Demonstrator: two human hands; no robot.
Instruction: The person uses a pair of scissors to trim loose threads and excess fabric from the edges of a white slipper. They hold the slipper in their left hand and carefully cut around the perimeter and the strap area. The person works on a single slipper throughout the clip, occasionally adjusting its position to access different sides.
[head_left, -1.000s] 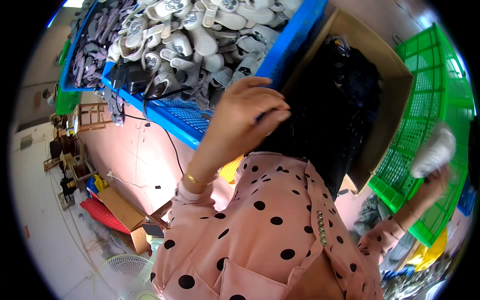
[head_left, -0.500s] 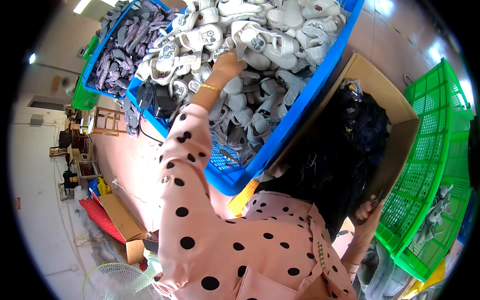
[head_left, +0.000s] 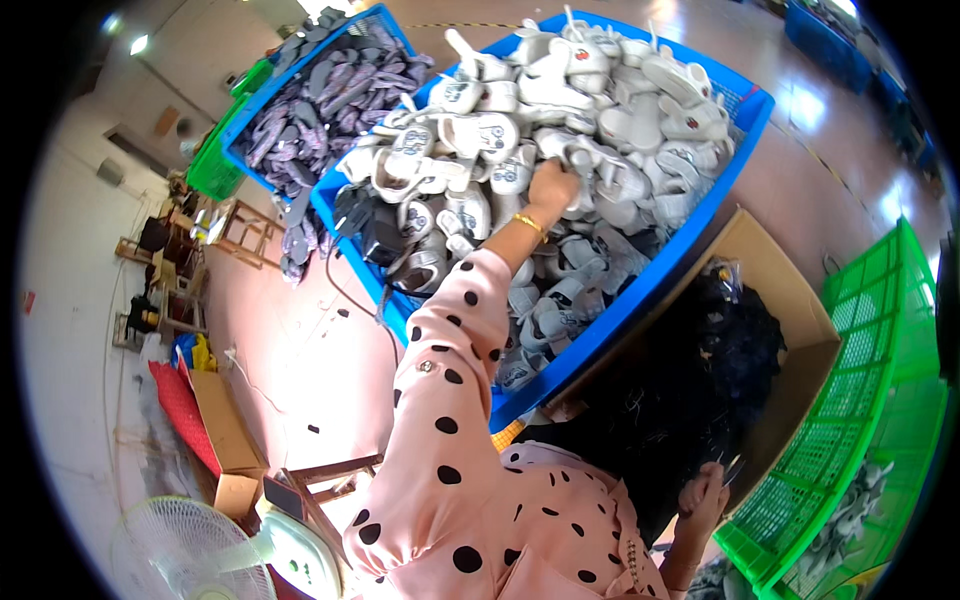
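Observation:
A heap of white shoes [head_left: 630, 120] with straps and small printed pictures fills a large blue crate [head_left: 745, 125] ahead of me. My left hand [head_left: 553, 187], with a gold bracelet at the wrist, reaches into the middle of the heap. Its fingers are curled on a white shoe [head_left: 585, 160], though the fingertips are partly hidden among the straps. Low on the right, my right hand [head_left: 703, 495] is closed round small scissors [head_left: 736, 466], their thin metal points sticking up beside the cardboard box.
An open cardboard box [head_left: 790, 255] with dark material stands right of the crate, beside green baskets [head_left: 855, 350]. Purple-grey shoes [head_left: 345, 100] fill another blue crate at far left. A black adapter [head_left: 380, 235] with a cord rests on the near crate's left edge. A fan [head_left: 190, 550] stands lower left.
The view has shifted, so the crate sits lower and further right. My left hand has moved slightly right over the shoes. My right hand has drawn a little nearer my body with the scissors.

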